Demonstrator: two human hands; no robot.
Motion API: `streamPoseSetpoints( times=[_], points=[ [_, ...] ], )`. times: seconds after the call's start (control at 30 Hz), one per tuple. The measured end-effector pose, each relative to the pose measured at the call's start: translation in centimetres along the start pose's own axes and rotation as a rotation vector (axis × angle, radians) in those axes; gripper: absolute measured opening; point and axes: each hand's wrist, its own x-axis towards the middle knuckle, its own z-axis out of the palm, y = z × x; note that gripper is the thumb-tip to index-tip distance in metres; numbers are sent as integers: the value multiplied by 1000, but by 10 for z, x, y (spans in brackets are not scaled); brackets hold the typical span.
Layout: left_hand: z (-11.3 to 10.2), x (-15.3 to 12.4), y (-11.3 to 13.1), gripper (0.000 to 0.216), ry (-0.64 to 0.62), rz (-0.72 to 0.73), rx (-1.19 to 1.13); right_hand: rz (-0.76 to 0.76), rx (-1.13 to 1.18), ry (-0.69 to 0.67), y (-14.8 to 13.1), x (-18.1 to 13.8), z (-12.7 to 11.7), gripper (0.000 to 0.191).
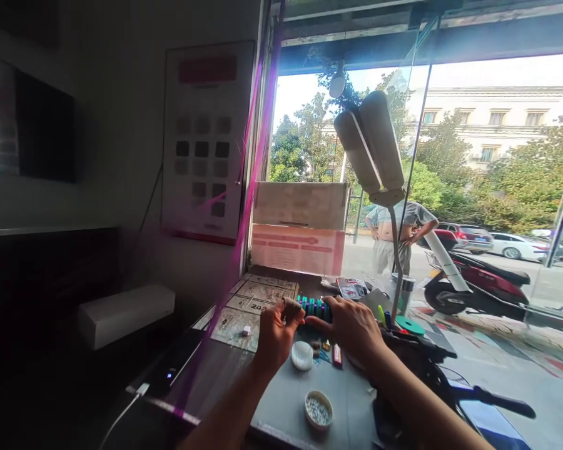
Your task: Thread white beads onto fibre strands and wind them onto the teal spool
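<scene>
Both my hands meet over a small rack of teal and dark tool handles (315, 307) at the far side of a grey work mat (291, 394). My left hand (276, 331) is curled, its fingers pinched at the rack's left end. My right hand (351, 325) lies over the rack's right end with fingers closed on it. Just below the hands sit a round white lid (302, 355), a small red and white object (336, 354) and some tiny parts. A small round dish of tiny metal pieces (318, 409) stands nearer to me.
A desk lamp (373, 150) on a thin stalk rises right of my hands, beside a green disc (409, 325). A dark phone on a white cable (169, 374) lies left. A white box (126, 312) sits further left. Outside the glass stand a person and a red scooter (478, 281).
</scene>
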Motion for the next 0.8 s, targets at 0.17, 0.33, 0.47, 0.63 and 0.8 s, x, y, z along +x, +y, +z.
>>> streamPoseSetpoints(
  times=[0.17, 0.33, 0.47, 0.63, 0.8],
  points=[
    [7, -21, -17, 16, 26, 105, 192, -7, -17, 10, 2, -1, 2, 58],
    [15, -38, -29, 27, 80, 171, 348, -27, -44, 41, 1, -4, 2, 57],
    [9, -54, -26, 29, 27, 163, 322, -12, -41, 57, 0, -8, -1, 56],
    [-10, -45, -37, 17, 203, -511, -244, -15, -41, 56, 1, -9, -2, 55],
    [-6, -18, -52, 32, -219, -910, -571, 18, -36, 45, 1, -9, 0, 53]
  ],
)
